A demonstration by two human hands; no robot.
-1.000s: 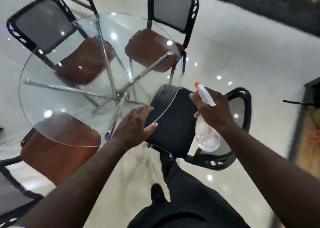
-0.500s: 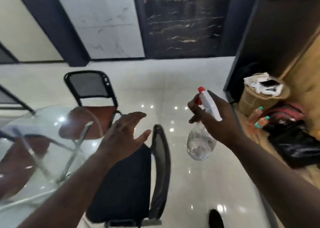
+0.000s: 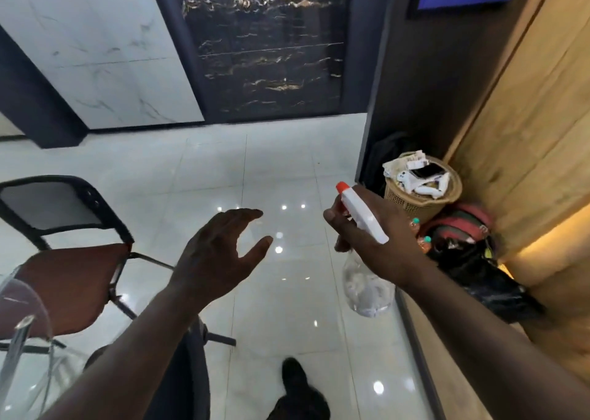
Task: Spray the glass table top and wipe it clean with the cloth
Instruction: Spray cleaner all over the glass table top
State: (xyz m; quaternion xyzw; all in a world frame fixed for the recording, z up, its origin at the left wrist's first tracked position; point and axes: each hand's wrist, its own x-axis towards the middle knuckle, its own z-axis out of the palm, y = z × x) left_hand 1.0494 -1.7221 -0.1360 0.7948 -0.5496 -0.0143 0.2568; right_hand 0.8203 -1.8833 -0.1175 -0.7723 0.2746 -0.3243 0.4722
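Head view: my right grip [image 3: 373,244] is curled round the neck of the spray bottle [image 3: 367,292], fingers wrapped below its red nozzle. The clear body holds a little cloudy liquid. My left grip [image 3: 217,256] hangs left of the bottle, fingers loosely spread, holding nothing. Since half a second ago the view has swung further from the glass worktop [image 3: 28,384], now a sliver far left of the bottle and lower. Just right of the bottle stands a woven basket [image 3: 415,204] heaped with white papers [image 3: 405,167].

glass table top [image 3: 35,384] cut off at left edge, spray bottle [image 3: 367,292] neck hidden
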